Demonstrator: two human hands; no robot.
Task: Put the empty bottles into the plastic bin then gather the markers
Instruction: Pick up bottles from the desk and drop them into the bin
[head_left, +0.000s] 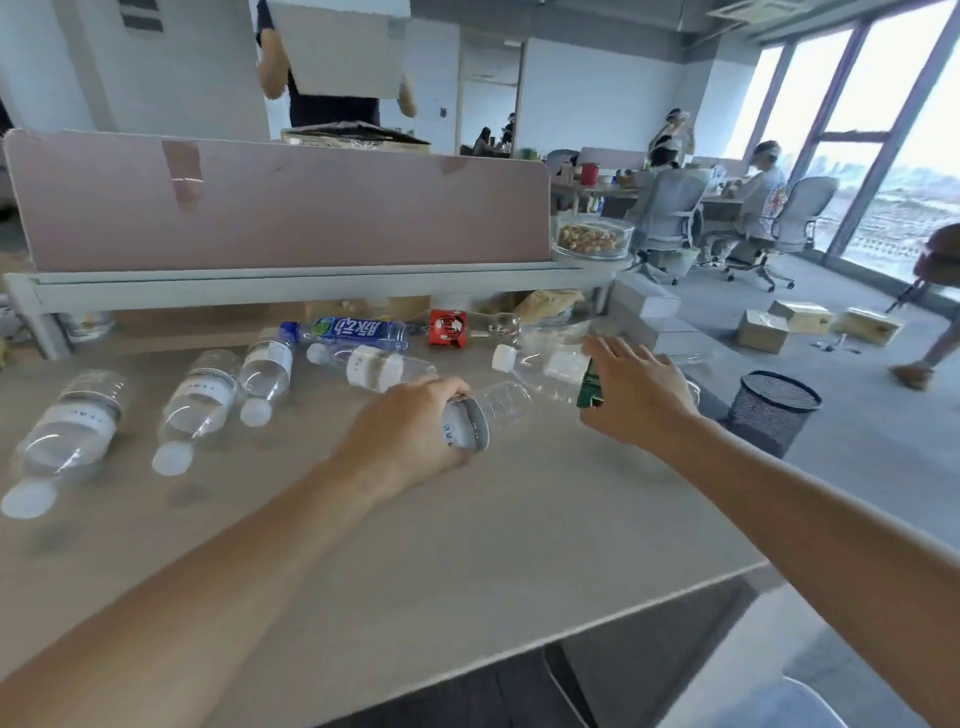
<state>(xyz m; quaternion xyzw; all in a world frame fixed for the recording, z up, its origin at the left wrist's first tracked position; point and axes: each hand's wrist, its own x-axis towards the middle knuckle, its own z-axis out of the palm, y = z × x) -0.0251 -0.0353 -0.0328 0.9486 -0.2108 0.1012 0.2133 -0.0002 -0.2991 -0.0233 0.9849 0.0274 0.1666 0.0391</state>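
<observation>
Open-plan office, big windows off to the right, and here's the pale bench (467, 545) with a pink divider (270, 208) walling off its far side. Down on the floor past the right edge sits a black mesh basket (774, 410); no plastic bin I can pick out, no markers either. Bottles everywhere: three clear ones lying in a row at the left (197, 405), a blue-labelled bottle (358, 330) by the divider, another clear one (379, 366) mid-bench. The left hand (415, 431) has its grip wrapped round a clear bottle (488, 421), lifting it off the bench by the look of it. The right hand (639, 395) is spread, fingers fairly straight, over a white-capped bottle (540, 366) with something green under the palm, not closed yet. I'd say close round the body, not the cap, then carry both out together. Plenty of bare bench up front; the right edge is close, so loose bottles could roll off.
</observation>
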